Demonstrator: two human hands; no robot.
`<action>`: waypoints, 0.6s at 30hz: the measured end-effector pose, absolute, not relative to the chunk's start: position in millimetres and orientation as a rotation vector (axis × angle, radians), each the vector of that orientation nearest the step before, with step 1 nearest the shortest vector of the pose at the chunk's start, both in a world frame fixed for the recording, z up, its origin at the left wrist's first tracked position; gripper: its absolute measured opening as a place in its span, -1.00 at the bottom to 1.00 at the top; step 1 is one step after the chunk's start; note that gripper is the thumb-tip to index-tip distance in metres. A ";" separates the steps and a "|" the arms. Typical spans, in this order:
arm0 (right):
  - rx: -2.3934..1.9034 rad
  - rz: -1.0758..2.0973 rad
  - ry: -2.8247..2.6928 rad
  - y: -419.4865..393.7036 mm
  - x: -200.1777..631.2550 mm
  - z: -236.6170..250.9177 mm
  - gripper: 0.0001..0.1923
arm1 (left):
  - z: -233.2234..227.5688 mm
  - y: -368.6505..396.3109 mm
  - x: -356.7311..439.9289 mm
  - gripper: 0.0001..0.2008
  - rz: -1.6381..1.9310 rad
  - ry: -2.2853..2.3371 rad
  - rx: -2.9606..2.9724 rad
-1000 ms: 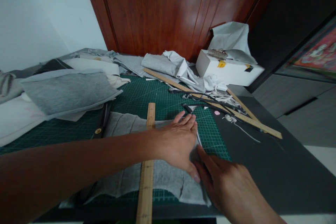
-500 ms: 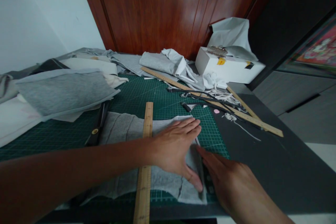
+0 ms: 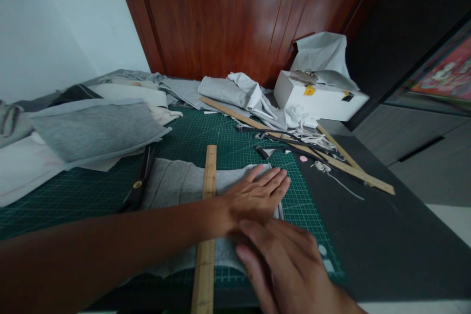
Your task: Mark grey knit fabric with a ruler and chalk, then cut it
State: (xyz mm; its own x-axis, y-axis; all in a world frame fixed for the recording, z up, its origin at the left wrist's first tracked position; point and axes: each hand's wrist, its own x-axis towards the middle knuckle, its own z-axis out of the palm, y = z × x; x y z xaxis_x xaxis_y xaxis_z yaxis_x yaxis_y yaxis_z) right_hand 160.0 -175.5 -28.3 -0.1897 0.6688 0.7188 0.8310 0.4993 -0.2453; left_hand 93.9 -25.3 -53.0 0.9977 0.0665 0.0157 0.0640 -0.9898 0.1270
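Your left hand [image 3: 257, 196] lies flat and open, palm down, on a piece of grey cloth [image 3: 176, 186] spread across the green cutting mat [image 3: 228, 137], grasping nothing, only pressing. Your right hand [image 3: 283, 265] has slid in from four o'clock over the last second and now rests flat and open on the near right corner of the cloth, just below the left hand and touching its heel; earlier only its fingertips met the cloth edge. With both palms down, the cloth looks more firmly pinned and smoothed along its right edge. A wooden ruler [image 3: 206, 225] runs from six to twelve o'clock across the cloth, passing under your left forearm. A pair of black scissors [image 3: 138, 186] lies at nine o'clock beside the cloth. Folded grey fabric [image 3: 95, 130] is stacked at ten o'clock, a long wooden stick [image 3: 294, 144] and a white box [image 3: 320, 100] sit at one to two o'clock. The cloth's near right corner is hidden beneath your right hand, and the ruler's near end is cut off by the frame.
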 end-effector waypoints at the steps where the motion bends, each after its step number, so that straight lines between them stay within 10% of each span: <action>1: -1.246 -0.213 -1.914 -175.5 163.4 -32.1 -0.82 | -53.4 -25.1 93.6 -0.21 0.035 0.054 3.014; 9: -1.718 0.035 -2.004 -124.4 255.7 -16.1 -0.73 | -33.6 -39.6 89.9 0.37 0.165 0.090 2.835; 15: -1.950 -0.001 -2.185 -46.9 309.8 -8.5 -0.73 | -31.8 -40.3 86.8 0.40 0.091 0.125 2.810; 18: -2.069 -0.179 -2.169 -20.9 311.3 -5.6 -0.32 | -30.7 -39.9 83.5 0.38 0.092 0.120 2.781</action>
